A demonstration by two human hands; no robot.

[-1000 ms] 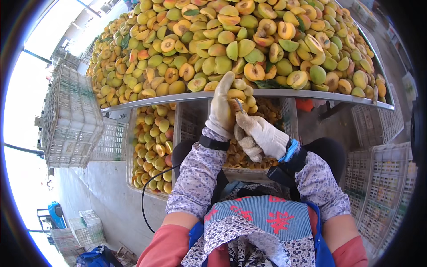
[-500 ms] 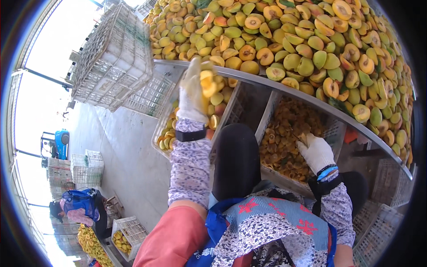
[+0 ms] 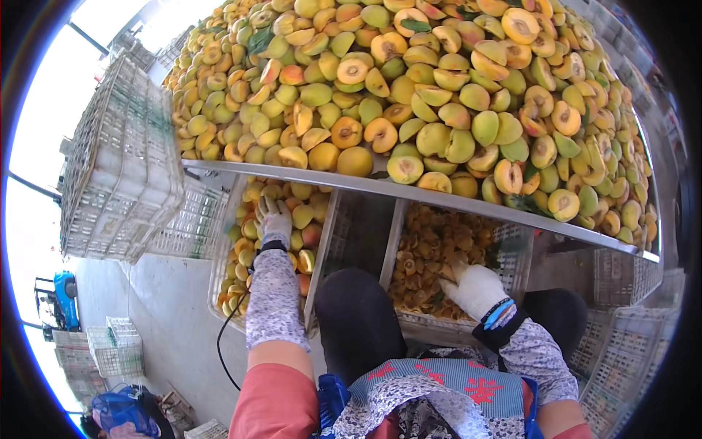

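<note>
My gloved left hand (image 3: pixel 273 216) lies over the halved yellow-green peaches in the left crate (image 3: pixel 215 287), fingers apart and touching the fruit. My gloved right hand (image 3: pixel 472 289) is closed at the crate of brown pits and scraps (image 3: pixel 424 249), around something I cannot make out. Above both crates, a metal-rimmed sorting table (image 3: pixel 420 192) bears a large heap of cut peaches (image 3: pixel 409 95), some cut side up, with scattered green leaves.
Stacked white crates (image 3: pixel 121 157) stand at the left of the table, others (image 3: pixel 621 344) at the right. My knee (image 3: pixel 355 314) is between the crates. A blue forklift (image 3: pixel 64 300) is on the far-left floor; a co-worker (image 3: pixel 128 417) is low at the bottom left.
My hands were together at the table edge, then parted. My left hand, earlier carrying yellow fruit, has dropped into the left crate. My right hand moved down-right over the scraps. The view has swung.
</note>
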